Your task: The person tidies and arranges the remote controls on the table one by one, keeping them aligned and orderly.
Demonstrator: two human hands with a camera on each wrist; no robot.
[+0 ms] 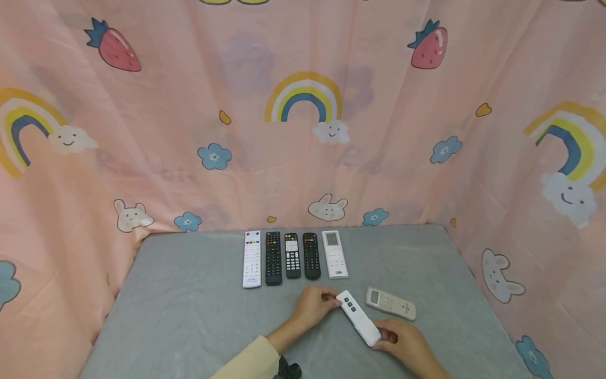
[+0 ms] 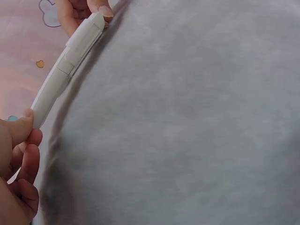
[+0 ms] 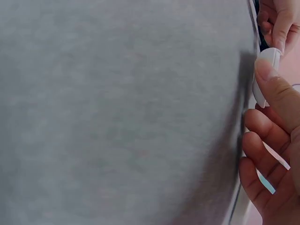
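Observation:
A white remote control (image 1: 358, 318) with a few dark buttons near one end is held slantwise between both hands. My left hand (image 1: 313, 306) pinches its upper-left end between thumb and fingers. At the lower-right end my right hand (image 1: 403, 342) grips it the same way. Seen from the left wrist, the remote (image 2: 65, 65) shows its side edge and a seam partway along. In the right wrist view the thumb lies across the near end of the remote (image 3: 266, 77), hiding part of it. A beige remote with a small screen (image 1: 391, 303) lies just beyond the right hand.
A row of remotes stands at the back of the grey table (image 1: 189, 305): a white one (image 1: 252, 259), several black ones (image 1: 273, 258), and a white one with a screen (image 1: 334, 255). A pink patterned curtain (image 1: 303, 173) hangs behind and at both sides.

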